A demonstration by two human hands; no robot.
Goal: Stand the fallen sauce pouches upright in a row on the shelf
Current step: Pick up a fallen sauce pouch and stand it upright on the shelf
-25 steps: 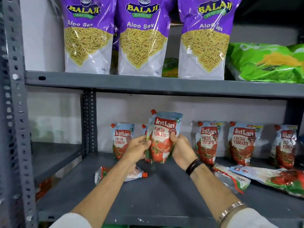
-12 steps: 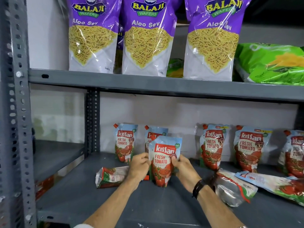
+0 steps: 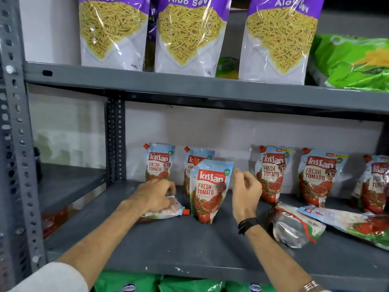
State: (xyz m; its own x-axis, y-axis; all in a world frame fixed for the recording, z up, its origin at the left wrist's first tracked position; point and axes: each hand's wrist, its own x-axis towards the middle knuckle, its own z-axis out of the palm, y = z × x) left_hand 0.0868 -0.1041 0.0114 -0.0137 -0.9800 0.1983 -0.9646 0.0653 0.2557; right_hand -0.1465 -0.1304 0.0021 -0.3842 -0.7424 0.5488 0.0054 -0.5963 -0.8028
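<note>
The pouch (image 3: 209, 190) before you reads "Kissan Fresh Tomato Ketchup" and stands upright on the shelf (image 3: 189, 245), free of both hands. Your left hand (image 3: 156, 196) closes over a fallen pouch (image 3: 168, 211); your right hand (image 3: 246, 190) hangs loosely curled, empty.

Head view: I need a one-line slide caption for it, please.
Left hand reaches a fallen sauce pouch beside a standing pouch; right hand open.
</note>
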